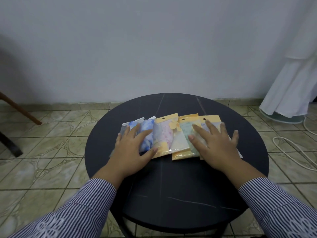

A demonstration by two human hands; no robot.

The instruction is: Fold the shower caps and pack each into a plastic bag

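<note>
Several packed plastic bags lie in an overlapping row across the round black table (176, 182). At the left is a clear bag with a blue patterned shower cap (145, 133). A yellow-topped bag with a pink cap (164, 133) lies in the middle, and a yellow bag with a green cap (187, 133) to its right. Another yellow bag (212, 120) lies furthest right, mostly hidden. My left hand (132, 148) rests flat on the blue bags, fingers spread. My right hand (216, 143) lies flat with spread fingers on the green and rightmost bags.
A tiled floor surrounds the table, with a pale wall behind. White cloth (291, 79) hangs at the right over a round base, and a white cable (295, 152) loops on the floor. A wooden leg (22, 110) and a dark furniture leg (10, 145) stand at the left.
</note>
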